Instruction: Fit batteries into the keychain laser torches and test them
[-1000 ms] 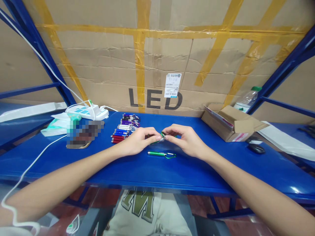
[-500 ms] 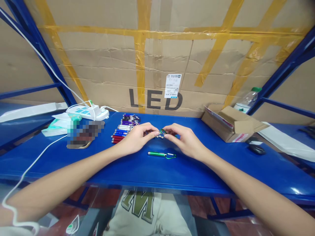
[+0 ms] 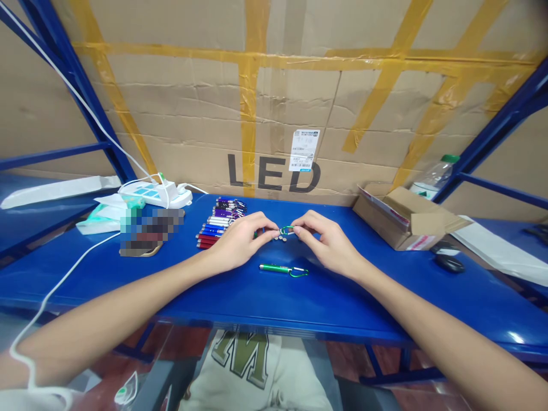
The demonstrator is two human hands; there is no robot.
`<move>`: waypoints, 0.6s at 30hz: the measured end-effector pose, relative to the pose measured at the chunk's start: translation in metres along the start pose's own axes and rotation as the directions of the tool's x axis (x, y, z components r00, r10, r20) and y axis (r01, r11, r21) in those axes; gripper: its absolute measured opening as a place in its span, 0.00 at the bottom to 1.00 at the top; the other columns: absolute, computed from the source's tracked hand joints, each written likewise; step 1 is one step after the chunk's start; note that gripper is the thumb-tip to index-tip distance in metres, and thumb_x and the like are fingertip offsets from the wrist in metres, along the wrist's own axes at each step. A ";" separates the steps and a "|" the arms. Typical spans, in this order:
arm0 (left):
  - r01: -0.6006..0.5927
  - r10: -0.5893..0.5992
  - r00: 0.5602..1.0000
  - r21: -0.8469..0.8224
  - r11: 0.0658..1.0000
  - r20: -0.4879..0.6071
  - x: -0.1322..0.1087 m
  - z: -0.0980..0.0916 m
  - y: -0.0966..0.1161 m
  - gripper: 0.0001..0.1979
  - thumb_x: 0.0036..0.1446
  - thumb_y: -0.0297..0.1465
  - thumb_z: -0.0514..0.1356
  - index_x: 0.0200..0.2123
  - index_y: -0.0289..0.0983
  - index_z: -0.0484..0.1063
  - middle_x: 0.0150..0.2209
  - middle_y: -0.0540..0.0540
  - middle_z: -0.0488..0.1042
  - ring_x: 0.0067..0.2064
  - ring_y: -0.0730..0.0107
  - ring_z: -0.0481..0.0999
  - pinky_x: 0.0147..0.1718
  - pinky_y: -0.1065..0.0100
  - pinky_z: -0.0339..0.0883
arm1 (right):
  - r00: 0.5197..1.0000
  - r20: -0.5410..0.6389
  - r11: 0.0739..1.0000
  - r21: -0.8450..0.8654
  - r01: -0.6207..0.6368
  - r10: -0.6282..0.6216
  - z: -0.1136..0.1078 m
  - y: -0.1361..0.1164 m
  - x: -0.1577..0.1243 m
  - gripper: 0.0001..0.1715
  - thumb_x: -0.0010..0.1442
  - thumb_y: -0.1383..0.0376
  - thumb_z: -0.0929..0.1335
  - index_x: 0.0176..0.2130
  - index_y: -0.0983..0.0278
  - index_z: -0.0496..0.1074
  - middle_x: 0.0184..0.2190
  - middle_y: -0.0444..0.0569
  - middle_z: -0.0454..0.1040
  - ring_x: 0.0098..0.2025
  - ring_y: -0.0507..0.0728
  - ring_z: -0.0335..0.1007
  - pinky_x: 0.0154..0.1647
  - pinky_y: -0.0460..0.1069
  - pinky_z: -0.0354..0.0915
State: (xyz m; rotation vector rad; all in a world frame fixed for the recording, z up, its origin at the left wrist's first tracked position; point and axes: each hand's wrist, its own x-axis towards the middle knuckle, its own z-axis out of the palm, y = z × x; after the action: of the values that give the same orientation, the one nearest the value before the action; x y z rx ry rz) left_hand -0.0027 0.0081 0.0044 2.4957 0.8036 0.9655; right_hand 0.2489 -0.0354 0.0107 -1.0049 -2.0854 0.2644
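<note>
Between my hands, over the middle of the blue table, is a green carabiner clip [image 3: 287,230]. My left hand [image 3: 242,238] is closed at its left end, on what looks like a green penlight, mostly covered by the fingers. With thumb and fingertips, my right hand [image 3: 325,237] pinches the clip's right end. Just below the fingertips lie several small silver discs, like button cells [image 3: 280,238]. Nearer to me a whole green penlight [image 3: 276,268] with its own clip rests flat. Left of my left hand, a row of penlights [image 3: 212,229] in red, blue, silver, purple and black lies side by side.
At the right stand an open cardboard box [image 3: 398,220], a black mouse [image 3: 448,262] and a plastic bottle [image 3: 436,176]. A white power strip [image 3: 156,194], a tissue pack [image 3: 109,214] and a blurred-out object [image 3: 152,233] are at the left. Cardboard [image 3: 274,114] walls the back.
The green clip now shows more openly between my hands, and my right hand has shifted slightly right, to the clip's end. The whole view has moved a little.
</note>
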 end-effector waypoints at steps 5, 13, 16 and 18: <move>-0.015 0.016 0.996 -0.011 1.000 0.089 -0.001 0.001 0.002 0.12 0.75 0.38 0.60 0.48 0.39 0.81 0.43 0.45 0.80 0.44 0.63 0.78 0.47 0.62 0.69 | 0.997 0.056 0.999 0.000 -0.043 0.043 0.000 0.000 0.000 0.14 0.74 0.63 0.65 0.35 0.61 0.73 0.35 0.47 0.76 0.38 0.57 0.71 0.41 0.51 0.65; -0.014 0.017 0.984 -0.018 1.000 0.176 -0.003 0.004 -0.001 0.14 0.75 0.40 0.60 0.49 0.39 0.83 0.44 0.44 0.81 0.43 0.62 0.80 0.47 0.62 0.71 | 0.959 0.198 0.977 0.023 -0.211 0.202 0.002 0.003 -0.003 0.15 0.75 0.55 0.65 0.37 0.60 0.71 0.27 0.40 0.72 0.29 0.54 0.66 0.33 0.49 0.59; -0.016 0.017 0.978 -0.005 1.000 0.210 -0.004 0.005 -0.004 0.14 0.75 0.40 0.60 0.48 0.39 0.83 0.43 0.43 0.81 0.44 0.61 0.80 0.47 0.61 0.70 | 0.951 0.230 0.976 0.012 -0.217 0.208 0.002 0.002 -0.002 0.12 0.72 0.59 0.65 0.36 0.60 0.71 0.26 0.40 0.71 0.29 0.53 0.64 0.31 0.48 0.58; -0.016 0.015 0.972 0.001 1.000 0.232 -0.004 0.006 -0.005 0.14 0.75 0.41 0.60 0.47 0.39 0.84 0.43 0.44 0.80 0.44 0.60 0.80 0.47 0.62 0.70 | 0.943 0.263 0.978 -0.002 -0.211 0.204 0.002 0.001 -0.002 0.10 0.71 0.61 0.65 0.36 0.60 0.71 0.27 0.40 0.71 0.28 0.53 0.64 0.31 0.48 0.58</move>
State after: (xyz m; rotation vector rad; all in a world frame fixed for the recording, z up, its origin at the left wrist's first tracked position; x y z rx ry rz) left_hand -0.0028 0.0086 -0.0044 2.5590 0.7120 0.6592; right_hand 0.2489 -0.0360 0.0080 -1.2314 -2.2034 0.5573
